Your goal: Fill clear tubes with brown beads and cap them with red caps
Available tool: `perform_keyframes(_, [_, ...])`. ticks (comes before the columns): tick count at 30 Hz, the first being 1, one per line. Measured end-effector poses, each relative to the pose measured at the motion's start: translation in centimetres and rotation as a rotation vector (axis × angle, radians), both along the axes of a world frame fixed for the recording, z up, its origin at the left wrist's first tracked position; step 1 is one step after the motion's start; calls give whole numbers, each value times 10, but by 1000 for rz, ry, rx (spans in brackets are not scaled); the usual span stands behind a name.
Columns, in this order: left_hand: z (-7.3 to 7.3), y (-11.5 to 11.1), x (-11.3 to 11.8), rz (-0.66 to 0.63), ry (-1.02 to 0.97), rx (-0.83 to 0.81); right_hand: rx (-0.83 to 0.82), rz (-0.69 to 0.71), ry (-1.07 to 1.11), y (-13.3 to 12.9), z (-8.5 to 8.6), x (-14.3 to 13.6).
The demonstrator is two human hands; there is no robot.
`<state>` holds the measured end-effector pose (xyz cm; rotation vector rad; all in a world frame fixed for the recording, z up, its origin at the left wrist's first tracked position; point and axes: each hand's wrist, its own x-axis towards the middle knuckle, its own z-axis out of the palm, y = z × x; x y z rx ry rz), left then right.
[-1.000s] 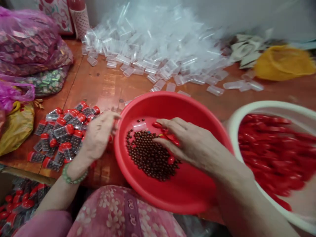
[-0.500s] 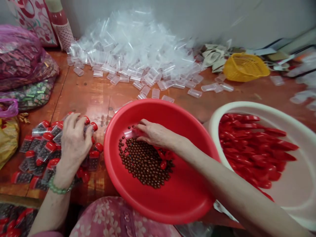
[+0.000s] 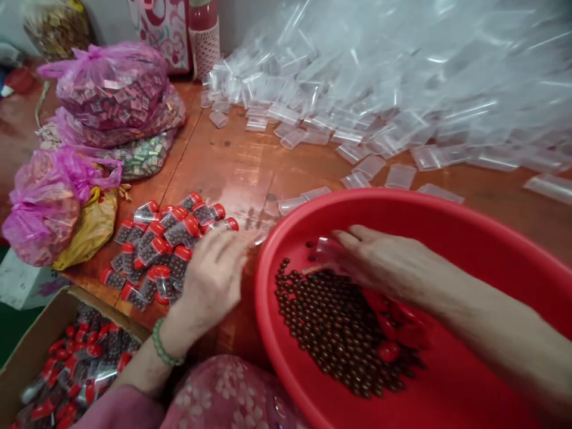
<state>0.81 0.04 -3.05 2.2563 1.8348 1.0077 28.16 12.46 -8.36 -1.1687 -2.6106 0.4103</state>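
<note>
My right hand [image 3: 379, 259] is inside the red basin [image 3: 447, 223], its fingers closed on a clear plastic container [image 3: 328, 250] tilted at the edge of the brown beads [image 3: 335, 328]. Red caps [image 3: 388, 351] lie on the beads below that hand. My left hand [image 3: 214, 277], a green bead bracelet on its wrist, is over the table between the basin and a pile of filled, red-capped containers [image 3: 154, 250]. Its fingers are loosely bent and slightly blurred, with nothing visible in them.
A large heap of clear containers [image 3: 379, 89] lies behind the basin. Tied pink bags [image 3: 111, 89] and a yellow bag [image 3: 92, 229] are at the left. Below the table edge, a cardboard box [image 3: 22, 351] holds more red-capped containers. A bottle [image 3: 205, 47] stands at the back.
The view has swung left, bringing in the box and more bags; the white basin is out of sight. My left hand has moved right, off the filled containers. My right hand remains in the basin.
</note>
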Motion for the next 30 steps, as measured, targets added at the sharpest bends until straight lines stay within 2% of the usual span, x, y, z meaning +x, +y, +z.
perform_keyframes(3, [-4,4,-40,250,174,-25,116,117,-455,9,3,5])
perform_keyframes(5, [-5,5,-59,343,212,-54,137,157,-592,12,3,-1])
perform_keyframes(8, [-4,8,-74,357,206,-78,144,269,-627,7,4,-22])
perform_keyframes(11, [0,13,-76,331,178,-81,130,389,-600,-12,7,-47])
perform_keyframes(15, [4,14,-67,341,85,-15,-61,515,-534,-41,15,-64])
perform_keyframes(19, [4,7,-45,245,-88,1,-444,462,-299,-51,16,-57])
perform_keyframes(23, [7,-1,-19,136,-240,-1,-676,346,-102,-51,20,-43])
perform_keyframes(26, [13,-3,-5,68,-301,9,-909,231,129,-54,28,-38])
perform_keyframes(30, [18,-2,13,-32,-353,-18,-1054,32,396,-56,33,-35])
